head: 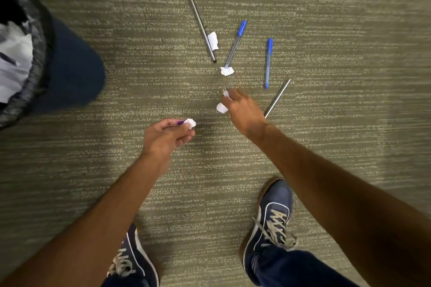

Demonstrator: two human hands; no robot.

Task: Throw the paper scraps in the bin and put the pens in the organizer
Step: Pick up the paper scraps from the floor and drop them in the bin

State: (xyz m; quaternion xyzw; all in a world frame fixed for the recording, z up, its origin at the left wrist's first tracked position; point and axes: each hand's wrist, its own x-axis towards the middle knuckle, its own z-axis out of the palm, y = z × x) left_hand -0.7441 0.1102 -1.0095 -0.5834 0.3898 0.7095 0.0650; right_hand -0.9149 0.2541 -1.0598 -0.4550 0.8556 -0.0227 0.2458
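Observation:
On the carpet lie a grey pen (202, 29), a blue-capped clear pen (235, 44), a blue pen (269, 63) and another grey pen (277, 98). One paper scrap (213, 40) lies beside the first grey pen, another scrap (227, 71) at the tip of the clear pen. My left hand (166, 136) pinches a white scrap (190, 123). My right hand (242, 109) reaches down with white scraps (222, 107) in its fingers, partly covering the second grey pen. The bin (35, 65) stands at the left edge with paper inside.
My two blue shoes (271, 223) stand on the carpet near the bottom of the view. The bin has a dark mesh wall and a dark round base. No organizer is in view.

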